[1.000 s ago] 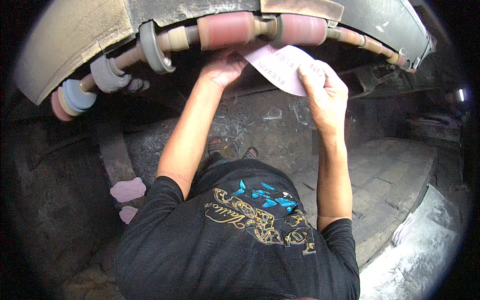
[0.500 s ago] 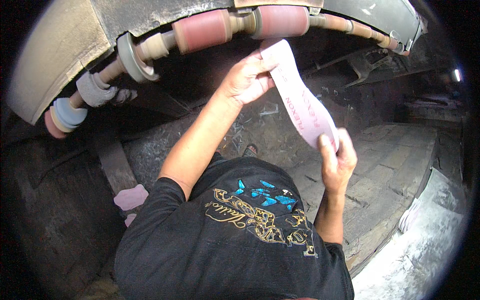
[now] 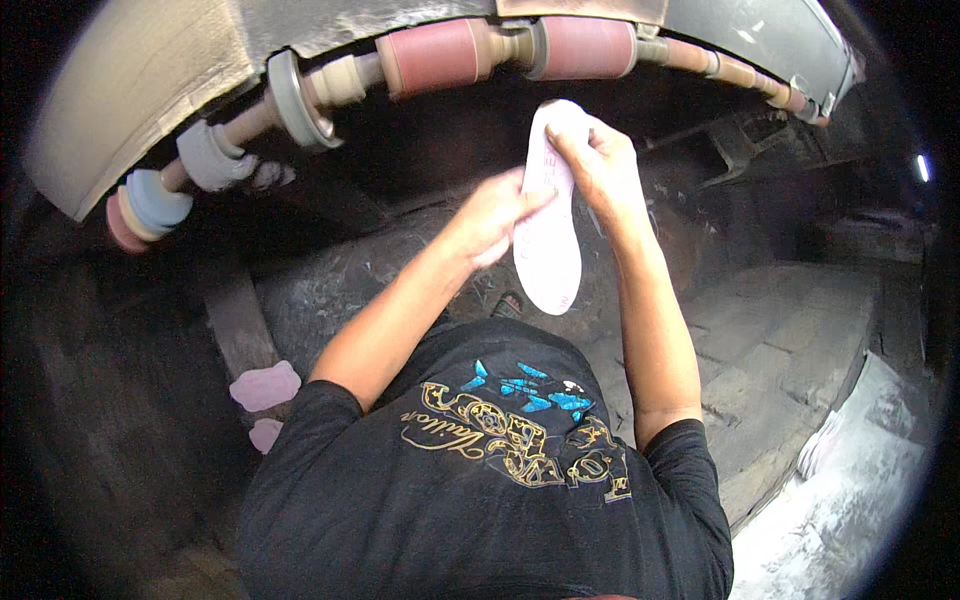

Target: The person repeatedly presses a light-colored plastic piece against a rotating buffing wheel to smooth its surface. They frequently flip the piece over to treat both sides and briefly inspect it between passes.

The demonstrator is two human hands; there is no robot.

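A pale pinkish-white shoe insole (image 3: 550,265) with faint red print hangs between my hands, its broad end pointing down toward me. My right hand (image 3: 606,170) is closed on its upper, far end, thumb laid across the face. My left hand (image 3: 497,213) grips the left edge near the middle, the thumb on top and slightly blurred. The insole's far tip lies just short of a sanding machine's long shaft, below the red sanding drums (image 3: 433,58) and apart from them. My fingers behind the insole are hidden.
Along the shaft sit a grey wheel (image 3: 293,98), a grey padded roller (image 3: 210,157) and a blue-and-red end wheel (image 3: 150,205); the shaft looks blurred. Pinkish flat pieces (image 3: 265,386) lie at left. A ledge with a whitish dusty sheet (image 3: 850,480) stands at right.
The insole has come away from the drum toward me and been turned round. My right hand has moved from its near end to its far end; my left now holds the middle.
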